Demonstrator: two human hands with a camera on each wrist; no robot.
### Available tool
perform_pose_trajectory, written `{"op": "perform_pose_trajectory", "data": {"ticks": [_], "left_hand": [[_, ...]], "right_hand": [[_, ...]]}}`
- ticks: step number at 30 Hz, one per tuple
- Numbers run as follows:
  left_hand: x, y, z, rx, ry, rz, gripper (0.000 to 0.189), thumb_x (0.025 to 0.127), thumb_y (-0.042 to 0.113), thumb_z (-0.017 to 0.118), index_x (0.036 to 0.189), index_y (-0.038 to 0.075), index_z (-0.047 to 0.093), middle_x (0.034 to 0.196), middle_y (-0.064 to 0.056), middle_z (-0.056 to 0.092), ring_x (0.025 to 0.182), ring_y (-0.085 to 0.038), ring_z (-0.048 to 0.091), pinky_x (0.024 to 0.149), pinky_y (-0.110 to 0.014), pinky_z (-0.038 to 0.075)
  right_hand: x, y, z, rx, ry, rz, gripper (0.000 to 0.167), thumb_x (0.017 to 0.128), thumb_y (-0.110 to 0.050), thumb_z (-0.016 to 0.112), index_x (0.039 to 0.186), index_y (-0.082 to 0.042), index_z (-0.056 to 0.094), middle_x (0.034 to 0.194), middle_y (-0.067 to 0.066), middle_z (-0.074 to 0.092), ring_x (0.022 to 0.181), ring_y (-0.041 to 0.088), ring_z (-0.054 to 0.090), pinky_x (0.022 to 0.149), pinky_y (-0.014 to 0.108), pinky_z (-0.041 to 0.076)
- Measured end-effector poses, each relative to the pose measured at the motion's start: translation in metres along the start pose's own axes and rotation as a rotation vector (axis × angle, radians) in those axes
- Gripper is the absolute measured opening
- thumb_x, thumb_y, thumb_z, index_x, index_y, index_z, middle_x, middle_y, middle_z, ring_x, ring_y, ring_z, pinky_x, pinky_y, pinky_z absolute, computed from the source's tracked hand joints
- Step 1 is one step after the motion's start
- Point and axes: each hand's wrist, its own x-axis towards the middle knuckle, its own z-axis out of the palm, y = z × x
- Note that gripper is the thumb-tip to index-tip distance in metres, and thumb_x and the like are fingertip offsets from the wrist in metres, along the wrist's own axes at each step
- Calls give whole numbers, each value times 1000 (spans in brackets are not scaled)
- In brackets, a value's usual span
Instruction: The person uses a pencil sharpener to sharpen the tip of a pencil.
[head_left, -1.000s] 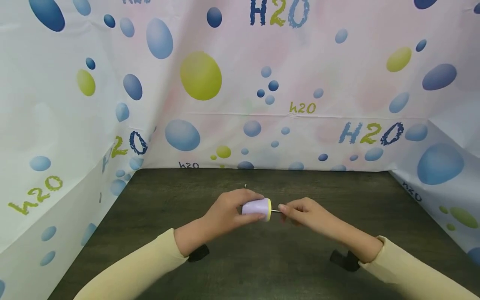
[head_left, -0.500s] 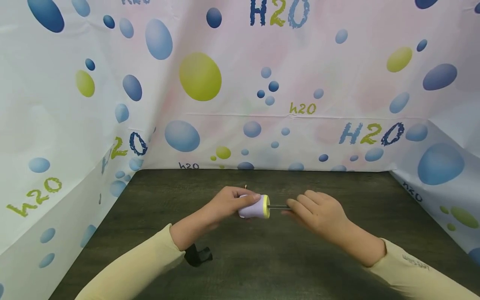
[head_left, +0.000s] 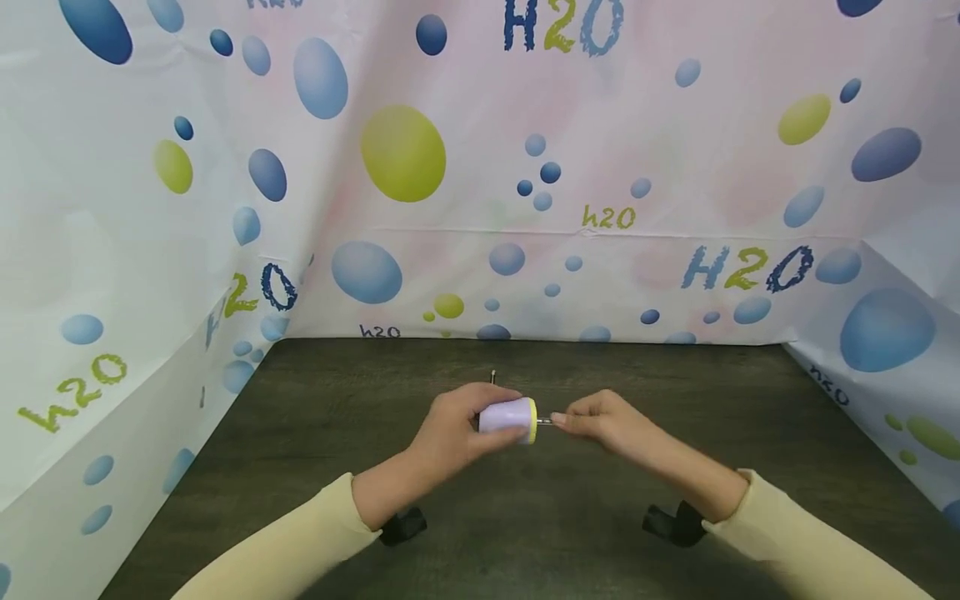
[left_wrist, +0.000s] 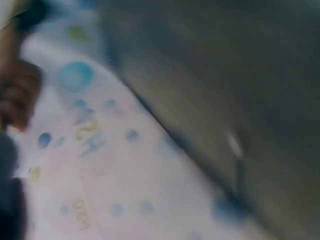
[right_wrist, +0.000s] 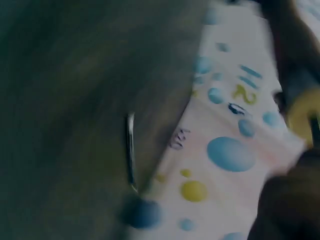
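In the head view, my left hand [head_left: 450, 425] grips a lavender cylinder [head_left: 504, 415] with a yellow rim, held on its side above the table. The fingers lie over its far side and the thumb along its near side. From the yellow end, which faces right, a thin metal rod [head_left: 545, 422] sticks out a short way. My right hand [head_left: 607, 421] pinches the rod's outer end between thumb and fingertips. The right wrist view is dark and blurred, with the yellow end [right_wrist: 302, 117] at its right edge. The rod's inner part is hidden in the cylinder.
On the dark wooden table [head_left: 525, 533] lies a slim metal stick [right_wrist: 131, 150], mostly behind my left hand in the head view. A white sheet [head_left: 480, 283] with coloured bubbles stands along the back and both sides. Black straps [head_left: 675, 525] sit under the wrists.
My right hand drew right, knuckles up, with more rod showing half a second ago; now it is back near the yellow end. My left thumb went from the cylinder's top to its near side.
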Motion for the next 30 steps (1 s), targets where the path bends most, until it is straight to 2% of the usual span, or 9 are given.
{"op": "perform_pose_trajectory", "data": {"ticks": [3, 5, 7, 13, 15, 17, 21, 25, 30], "left_hand": [[-2, -10, 3, 298, 150, 461, 43, 80, 26, 89, 111, 2, 72, 103, -10, 74, 87, -16, 72, 74, -22, 60], [0, -16, 3, 359, 188, 568, 45, 78, 27, 90, 110, 2, 71, 102, -8, 72, 89, -16, 73, 77, -23, 61], [1, -16, 2, 279, 141, 463, 43, 79, 25, 90, 111, 3, 72, 103, -8, 74, 88, -16, 72, 76, -22, 60], [9, -5, -7, -263, -102, -398, 33, 95, 24, 73, 121, 3, 74, 109, -17, 74, 80, -13, 63, 67, -23, 55], [13, -6, -11, -452, -164, -609, 38, 100, 29, 66, 125, 0, 71, 109, -19, 71, 82, -13, 65, 69, -26, 57], [16, -7, -14, -629, -229, -735, 45, 103, 31, 61, 128, -5, 67, 106, -17, 69, 82, -13, 68, 71, -25, 58], [19, -5, -15, -865, -342, -878, 52, 106, 34, 53, 134, -11, 57, 99, -11, 64, 77, -10, 72, 69, -20, 59], [17, 0, -14, -897, -396, -922, 52, 106, 33, 53, 131, -12, 57, 95, -8, 64, 72, -8, 71, 65, -17, 58], [14, 5, -9, -774, -317, -829, 46, 104, 31, 60, 124, -10, 66, 95, -13, 68, 71, -9, 69, 66, -22, 59]], "right_hand": [[3, 2, -10, 334, -185, 335, 43, 107, -29, 50, 66, -15, 47, 53, -12, 27, 45, 4, 18, 46, 23, 16], [3, 5, -11, 321, -214, 323, 44, 108, -30, 48, 70, -10, 53, 53, -11, 29, 45, 4, 19, 45, 24, 18], [2, 6, -9, 168, -137, 217, 45, 109, -34, 48, 77, -6, 62, 57, -10, 41, 49, 3, 29, 47, 23, 28], [-4, 6, 4, -815, 405, -442, 49, 110, -44, 42, 97, -8, 73, 82, -2, 69, 66, 6, 57, 56, 23, 48], [-2, 7, 4, -1047, 581, -675, 50, 110, -45, 39, 98, -7, 70, 80, 0, 65, 64, 11, 57, 51, 22, 46], [1, 6, 0, -1145, 654, -848, 46, 111, -40, 41, 97, -6, 69, 76, 0, 61, 60, 12, 51, 49, 22, 43], [4, 4, -3, -1231, 711, -1080, 35, 110, -27, 49, 90, -6, 69, 67, -1, 52, 56, 11, 40, 46, 21, 35], [7, 6, 0, -1230, 771, -1225, 37, 108, -22, 53, 77, -7, 67, 60, -2, 48, 52, 11, 35, 44, 20, 32], [4, 11, 10, -1062, 713, -1070, 42, 109, -26, 49, 75, -8, 66, 58, -4, 55, 48, 8, 43, 43, 19, 38]]}}
